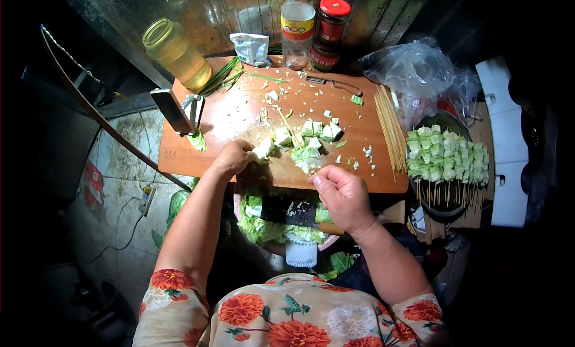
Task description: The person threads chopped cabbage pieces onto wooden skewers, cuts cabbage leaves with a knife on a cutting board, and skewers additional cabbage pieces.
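My right hand (340,194) pinches the lower end of a bamboo skewer (289,126) just past the board's front edge. A folded cabbage piece (307,160) is threaded on it near my fingers, and the bare tip points up and left. My left hand (235,157) rests at the board's front left with its fingers closed against another cabbage piece (263,149); its fingertips are partly hidden. Between the hands and beyond lie more folded cabbage pieces (312,129) on the wooden board (221,122).
Loose skewers (390,131) lie along the board's right side, beside a container of finished cabbage skewers (446,155). A cleaver (290,210) rests over a basin of cabbage below. Jar (176,56), bottle (297,29), red-lidded jars (333,32) and phone (172,111) stand around the board.
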The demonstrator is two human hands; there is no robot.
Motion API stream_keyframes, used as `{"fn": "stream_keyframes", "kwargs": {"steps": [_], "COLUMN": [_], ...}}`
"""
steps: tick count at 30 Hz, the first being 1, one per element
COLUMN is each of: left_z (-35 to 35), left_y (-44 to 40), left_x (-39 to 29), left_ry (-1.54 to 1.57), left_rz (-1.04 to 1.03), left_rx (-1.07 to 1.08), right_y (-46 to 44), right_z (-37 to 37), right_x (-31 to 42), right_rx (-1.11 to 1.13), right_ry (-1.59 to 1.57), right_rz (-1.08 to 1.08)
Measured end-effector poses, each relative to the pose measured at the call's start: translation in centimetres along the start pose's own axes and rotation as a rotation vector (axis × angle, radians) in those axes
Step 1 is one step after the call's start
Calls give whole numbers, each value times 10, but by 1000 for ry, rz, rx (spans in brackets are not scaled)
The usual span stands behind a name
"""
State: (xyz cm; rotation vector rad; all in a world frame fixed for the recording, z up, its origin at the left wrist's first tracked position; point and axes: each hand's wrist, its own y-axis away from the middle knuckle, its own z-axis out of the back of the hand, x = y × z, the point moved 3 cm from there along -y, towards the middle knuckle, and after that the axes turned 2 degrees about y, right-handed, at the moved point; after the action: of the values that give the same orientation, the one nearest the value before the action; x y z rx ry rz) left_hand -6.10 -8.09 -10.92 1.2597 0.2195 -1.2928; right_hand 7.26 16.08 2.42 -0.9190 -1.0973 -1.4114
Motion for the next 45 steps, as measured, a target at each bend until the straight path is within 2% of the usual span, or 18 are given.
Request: {"fn": "stream_keyframes", "kwargs": {"steps": [6,8,12,14,15,17,19,21,25,32,40,41,43,45], "left_z": [-8,-14,-13,-4,1,17,22,18,12,14,8,6,2,1], "left_y": [10,16,24,22,24,31,42,47,56,54,63,62,62,63], "left_x": [-11,-16,-26,-24,-27,-36,-52,-61,-75,-70,-84,-83,-84,-85], "left_ry": [-34,-142,-85,136,134,529,604,880,1090,1101,900,900,879,895], "left_rz": [35,-144,-74,49,50,4,-13,-75,-110,-159,-304,-304,-439,-410], "left_rx": [-56,-130,-116,-22,-21,-160,-171,-158,-245,-299,-384,-383,-355,-334], "right_y": [1,1,1,2,2,4,6,8,6,6,6,7,8,9], "right_z": [-5,-5,-8,-8,-8,-9,-13,-18,-21,-25,-25,-25,-26,-27], "right_x": [3,8,8,8,8,7,8,8,10,11,10,9,7,6], "right_rx": [-1,6,-2,7,16,47,80,138,125,88,83,83,75,59], "right_ry": [28,49,95,97,99,102,104,120,142,149,179,179,146,128], "right_rz": [-11,-12,18,13,8,-4,-9,-66,-46,20,13,13,1,1]}}
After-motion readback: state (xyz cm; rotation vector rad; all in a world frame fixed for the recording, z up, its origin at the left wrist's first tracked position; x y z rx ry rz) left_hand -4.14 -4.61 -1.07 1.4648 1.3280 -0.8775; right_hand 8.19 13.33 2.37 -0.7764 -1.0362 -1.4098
